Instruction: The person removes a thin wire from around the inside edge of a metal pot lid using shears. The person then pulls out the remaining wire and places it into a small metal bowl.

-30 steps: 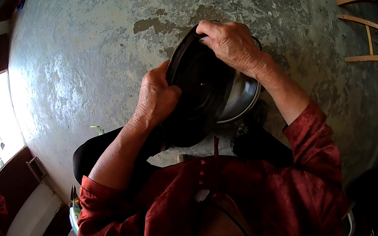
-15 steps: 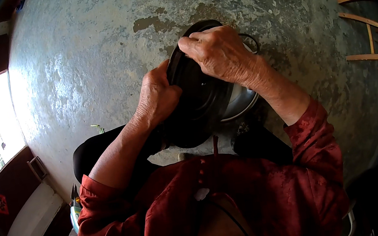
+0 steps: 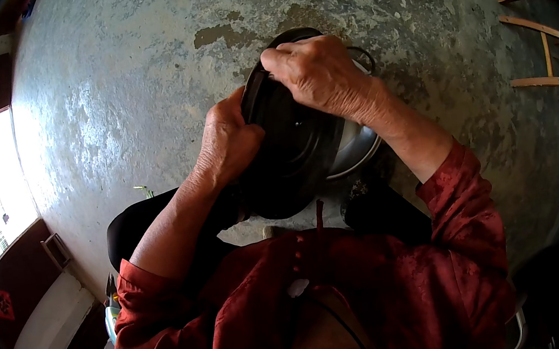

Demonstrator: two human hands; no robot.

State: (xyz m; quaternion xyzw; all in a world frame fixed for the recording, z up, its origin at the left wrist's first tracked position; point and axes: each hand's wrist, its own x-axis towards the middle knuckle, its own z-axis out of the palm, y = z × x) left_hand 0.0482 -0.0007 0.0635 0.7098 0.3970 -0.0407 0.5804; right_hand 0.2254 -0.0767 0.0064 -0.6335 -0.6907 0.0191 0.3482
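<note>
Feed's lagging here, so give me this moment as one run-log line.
left hand: grip on black round lid, left edge | right hand: grip on lid's top rim | lid: tilted over metal pot | below: grey concrete floor

You are looking down at a worn grey concrete floor [image 3: 143, 86] stretching beyond your hands; wooden slats [image 3: 542, 37] are lying on it, well right of them.

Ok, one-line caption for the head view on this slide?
Seen from above, left hand and right hand grip a dark round pan over a metal pot, above a worn concrete floor.
</note>
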